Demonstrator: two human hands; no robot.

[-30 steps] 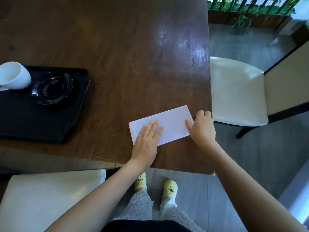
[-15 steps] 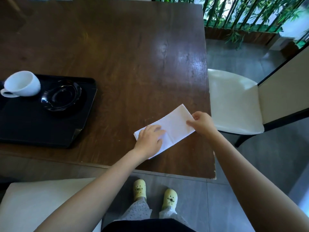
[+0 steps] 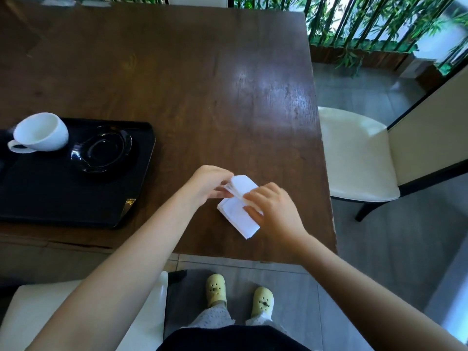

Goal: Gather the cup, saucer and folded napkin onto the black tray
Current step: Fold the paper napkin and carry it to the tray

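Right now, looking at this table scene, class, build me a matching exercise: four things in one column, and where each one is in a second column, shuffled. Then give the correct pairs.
Things
1. white cup
2. black saucer
3. white napkin
4. cream chair

Places
A. on the bare wood of the table, between the two hands
B. on the floor beyond the table's right edge
C. at the far left of the black tray, tipped on its side
D. on the tray, just right of the cup

Pairs: 1-C, 2-D, 3-A, 4-B
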